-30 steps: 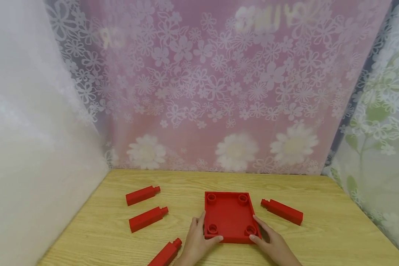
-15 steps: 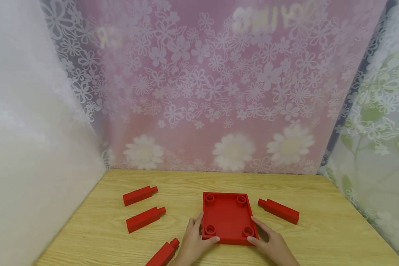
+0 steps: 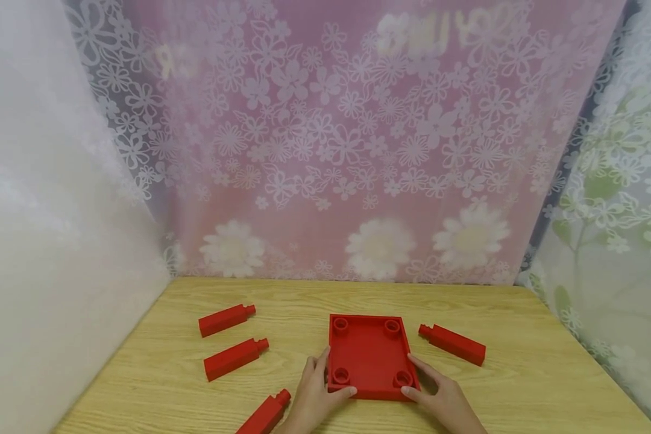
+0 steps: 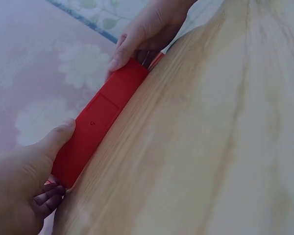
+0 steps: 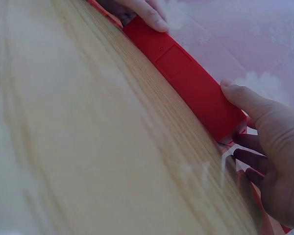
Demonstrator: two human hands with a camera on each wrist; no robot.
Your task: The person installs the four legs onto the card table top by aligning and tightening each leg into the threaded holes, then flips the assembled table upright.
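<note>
A red square tray-like board [image 3: 367, 357] lies on the table with its raised rim upward and a round socket in each corner. My left hand [image 3: 311, 395] grips its near left corner, thumb on the near rim and fingers along the left side. At the near right corner my right hand [image 3: 443, 398] holds it the same way. Both thumbs press the board's front side [image 4: 100, 120] in the left wrist view. In the right wrist view, that front wall [image 5: 186, 78] shows a faint rectangular outline and a small mark.
Three red square bars with round pegged ends lie left of the board: a far bar [image 3: 225, 320], a middle bar [image 3: 234, 359] and a near bar [image 3: 264, 416], cut off by the frame. Another red bar [image 3: 454, 345] lies to the right. A flowered curtain [image 3: 325, 150] hangs behind the table.
The head view has shifted slightly, so everything appears a little further left. Both hands keep their hold on the board, and the bars stay where they lay.
</note>
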